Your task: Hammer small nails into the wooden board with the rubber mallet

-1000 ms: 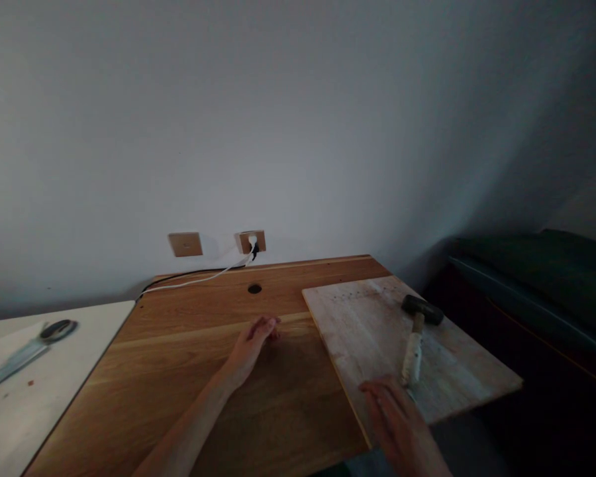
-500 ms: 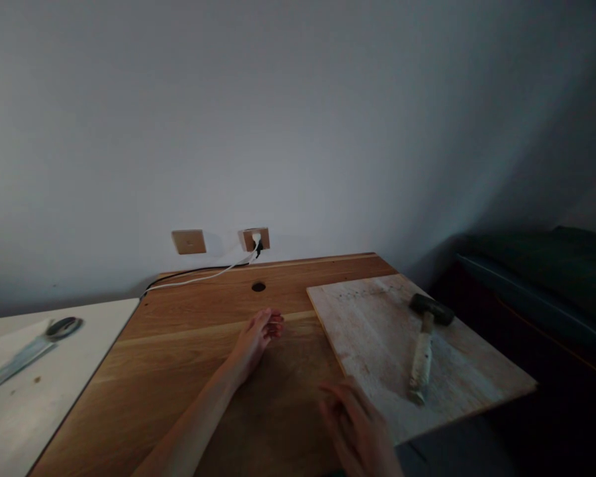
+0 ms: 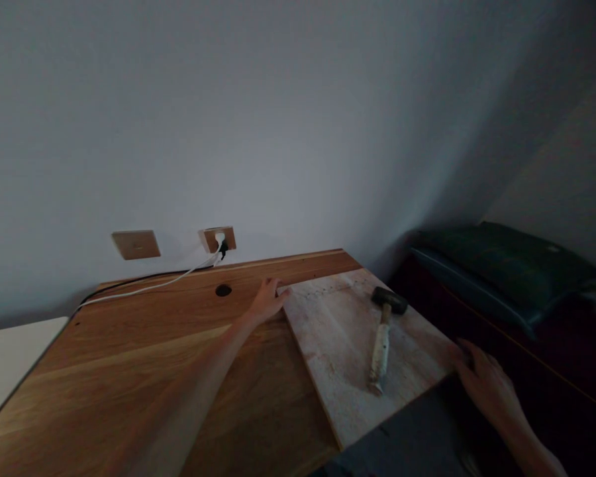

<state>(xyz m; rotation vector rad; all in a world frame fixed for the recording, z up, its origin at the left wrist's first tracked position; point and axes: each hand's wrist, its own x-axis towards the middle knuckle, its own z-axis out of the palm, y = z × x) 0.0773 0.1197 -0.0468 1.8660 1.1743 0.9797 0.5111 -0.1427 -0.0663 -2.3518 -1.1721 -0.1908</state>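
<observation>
A pale, worn wooden board point(image 3: 328, 338) lies on the brown wooden tabletop, its near right part jutting past the edge. On top of it rests a hammer point(image 3: 380, 348) with a dark head and a whitish, stained handle. My left hand point(image 3: 268, 299) is closed at the board's far left corner, fingers bent over it. At the near right corner, my right hand point(image 3: 487, 381) has its thumb and fingers around the board's edge; some of those fingers are hidden. Neither hand touches the hammer.
The brown tabletop point(image 3: 153, 371) has a round cable hole point(image 3: 223, 290). Cables point(image 3: 169, 283) run from a wall socket point(image 3: 218, 240) along the back. A white table point(image 3: 14, 358) adjoins on the left. A dark green cushion-like thing point(image 3: 506, 265) lies at right.
My left hand has moved forward to the board's far left corner. My right hand has swung right to the near right corner. The view has turned right.
</observation>
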